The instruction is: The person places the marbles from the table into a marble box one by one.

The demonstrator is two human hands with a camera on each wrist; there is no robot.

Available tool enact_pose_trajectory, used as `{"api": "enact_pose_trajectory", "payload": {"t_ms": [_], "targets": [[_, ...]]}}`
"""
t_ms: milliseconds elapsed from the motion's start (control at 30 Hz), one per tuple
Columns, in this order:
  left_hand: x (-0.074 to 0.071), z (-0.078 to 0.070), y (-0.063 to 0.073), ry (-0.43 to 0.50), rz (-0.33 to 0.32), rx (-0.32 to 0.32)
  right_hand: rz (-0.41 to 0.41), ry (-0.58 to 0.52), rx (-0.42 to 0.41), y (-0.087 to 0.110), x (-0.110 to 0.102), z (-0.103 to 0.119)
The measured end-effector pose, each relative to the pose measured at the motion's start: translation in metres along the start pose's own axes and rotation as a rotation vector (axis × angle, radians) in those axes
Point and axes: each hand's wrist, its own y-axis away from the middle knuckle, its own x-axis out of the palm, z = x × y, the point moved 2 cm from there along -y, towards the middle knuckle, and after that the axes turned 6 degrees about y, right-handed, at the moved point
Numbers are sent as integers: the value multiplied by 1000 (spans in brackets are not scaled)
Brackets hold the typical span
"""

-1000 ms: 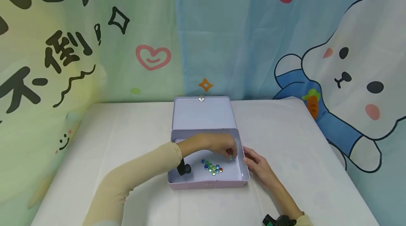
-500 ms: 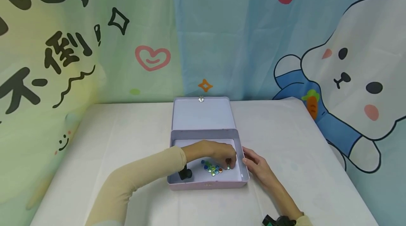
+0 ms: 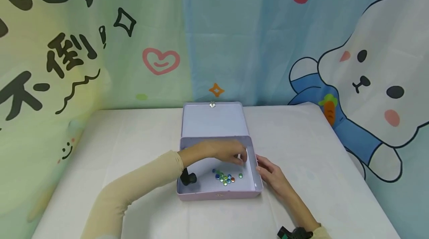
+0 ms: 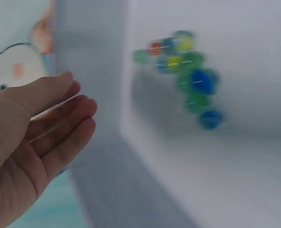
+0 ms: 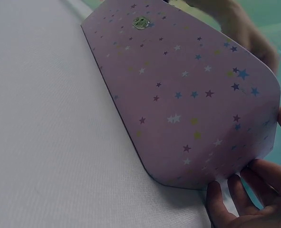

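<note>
A pale purple tin box with its lid raised lies on the table. Inside, a cluster of several glass marbles, blue, green, yellow and orange, sits near the middle; a lone green marble rests just right of them. My left hand hovers over the back right of the box, fingers loosely bent. The left wrist view shows that hand holding nothing, apart from the marbles. With its fingertips and thumb, my right hand touches the box's right side; star prints cover the outer wall.
A white cloth covers the table under the box. Behind it hangs a printed curtain with a rabbit figure. A black wrist camera on the left arm extends over the box's left part.
My left hand moved down to the tray floor, let go of the green marble beside the cluster, then lifted back and slightly left. The right hand stayed against the box.
</note>
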Motion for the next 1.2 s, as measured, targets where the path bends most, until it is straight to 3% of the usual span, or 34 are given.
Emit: {"api": "enact_pose_trajectory", "payload": {"t_ms": [133, 200, 367, 667, 933, 1067, 1200], "targets": [[-17, -6, 18, 55, -154, 24, -11, -8, -9, 2, 0, 0], [-20, -9, 28, 84, -230, 5, -15, -19, -19, 3, 0, 0], [-11, -7, 62, 91, -371, -140, -18, -30, -26, 3, 2, -1], [5, 5, 148, -2, -633, -317, -29, 8, 6, 3, 3, -1], [35, 30, 206, -31, -695, -534, -26, 10, -1, 3, 1, 2], [54, 36, 222, -17, -693, -623, -21, 12, -7, 3, 1, 3], [71, 40, 229, -30, -679, -671, -23, 5, -6, 2, 2, 3]]}}
